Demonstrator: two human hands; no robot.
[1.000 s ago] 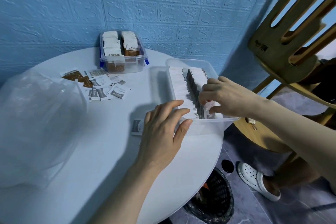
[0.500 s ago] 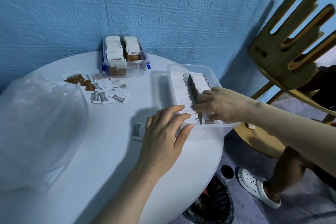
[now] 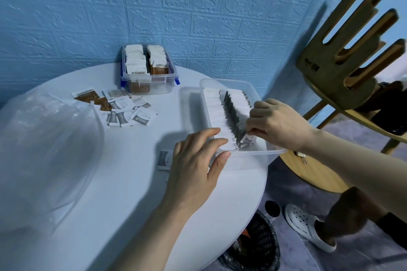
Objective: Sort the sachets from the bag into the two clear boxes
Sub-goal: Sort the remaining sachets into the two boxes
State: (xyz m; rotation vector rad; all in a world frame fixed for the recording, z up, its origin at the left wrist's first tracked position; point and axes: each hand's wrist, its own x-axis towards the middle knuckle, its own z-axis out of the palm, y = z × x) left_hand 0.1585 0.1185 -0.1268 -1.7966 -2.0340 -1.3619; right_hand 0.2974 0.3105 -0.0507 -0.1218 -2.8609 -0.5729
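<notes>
Sorting at the near clear box (image 3: 259,154), both hands at its front end.

Right hand (image 3: 279,125) curled down inside the box, grip pinching a grey-and-white sachet (image 3: 246,138) at the near end of the right-hand row; sachet tilted, just beside the upright dark-edged sachets packed behind it, under the fingertips rather than in the palm. Left hand (image 3: 193,160) draped over the box's near left corner, fingers bent across the rim onto the white row, thumb against the front wall; perhaps gripping the rim, hard to tell from this angle. One stray sachet (image 3: 164,159) flat on the white bench (image 3: 123,193), partly under the left hand. Loose sachets (image 3: 123,108) scattered between the clear bag (image 3: 44,160) and the far box (image 3: 147,70), itself filled with two rows.
</notes>
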